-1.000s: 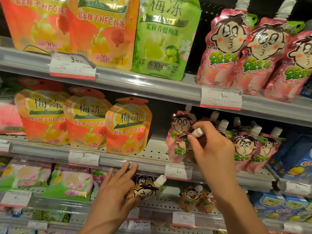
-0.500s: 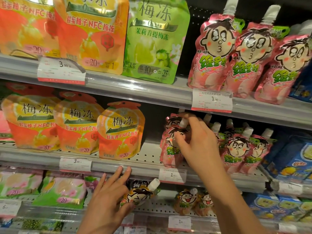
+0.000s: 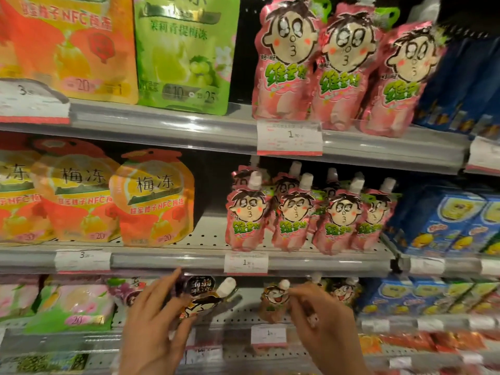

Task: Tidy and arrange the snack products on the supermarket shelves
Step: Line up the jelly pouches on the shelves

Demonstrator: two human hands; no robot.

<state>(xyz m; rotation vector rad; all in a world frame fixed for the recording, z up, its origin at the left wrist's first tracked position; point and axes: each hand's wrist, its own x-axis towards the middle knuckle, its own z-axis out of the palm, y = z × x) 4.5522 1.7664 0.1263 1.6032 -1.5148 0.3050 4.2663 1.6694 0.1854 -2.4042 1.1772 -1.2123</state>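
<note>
Two hands at the snack pouches on the low shelf

I see my right hand point(image 3: 322, 318) pinching the white cap of a brown pouch point(image 3: 272, 301) on the low shelf point(image 3: 243, 309). My left hand point(image 3: 151, 323) holds a dark pouch point(image 3: 201, 296) beside it, thumb under, fingers straight up. Pink pouches point(image 3: 305, 217) stand one shelf above.
</note>
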